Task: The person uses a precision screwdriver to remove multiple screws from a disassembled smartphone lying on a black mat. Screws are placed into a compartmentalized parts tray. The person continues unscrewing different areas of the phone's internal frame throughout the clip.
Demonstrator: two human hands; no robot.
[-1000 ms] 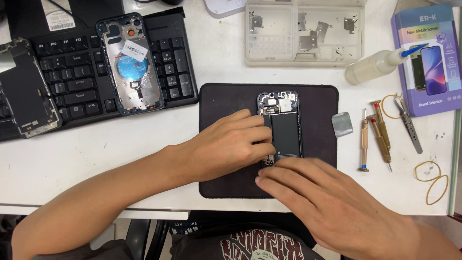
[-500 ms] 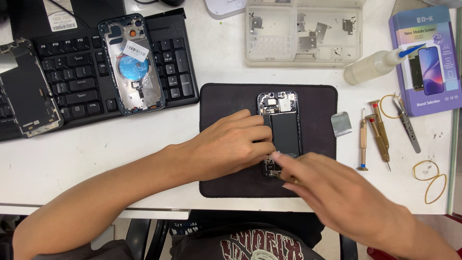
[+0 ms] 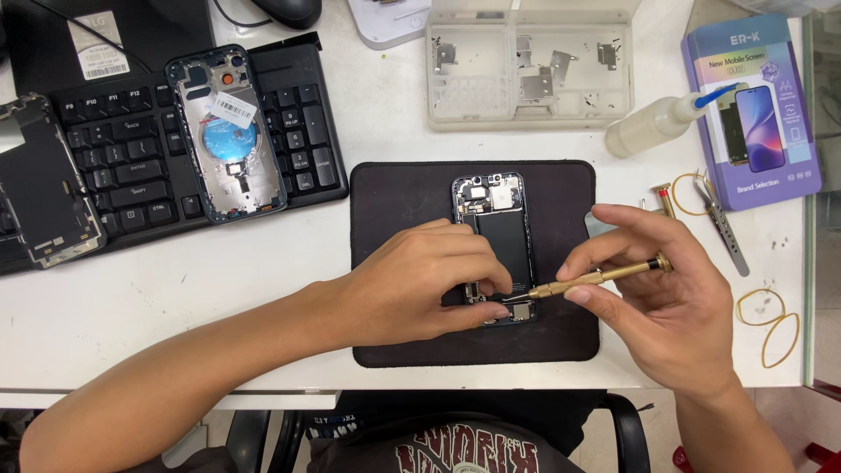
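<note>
Black glass of a loose screen [image 3: 44,188] lies at the far left edge of the white surface [image 3: 175,298], overlapping a black keyboard [image 3: 131,149]. On the keyboard rests an opened phone shell [image 3: 228,131], face up, with a round blue patch and a small white rectangular barcode label stuck aslant near its top. Behind the keyboard, a dark flat item carries another white barcode sticker [image 3: 92,48]. At the middle lies a dark mat [image 3: 394,201], and on it the opened phone [image 3: 495,250], upright lengthwise, its black battery showing. The left hand [image 3: 420,285] rests on the mat with fingers curled, its fingertips pressing the phone's lower left edge. The right hand [image 3: 666,298] pinches a brass screwdriver [image 3: 596,278] between thumb and fingers, the tip touching the phone's lower right corner. Behind the mat stands a clear parts tray [image 3: 530,66] holding small metal plates. To the right lie a squeeze bottle [image 3: 653,127] with blue tip, tweezers [image 3: 720,223], rubber bands [image 3: 771,320], and a purple rectangular box [image 3: 758,109] picturing a phone, lying flat near the right edge.
</note>
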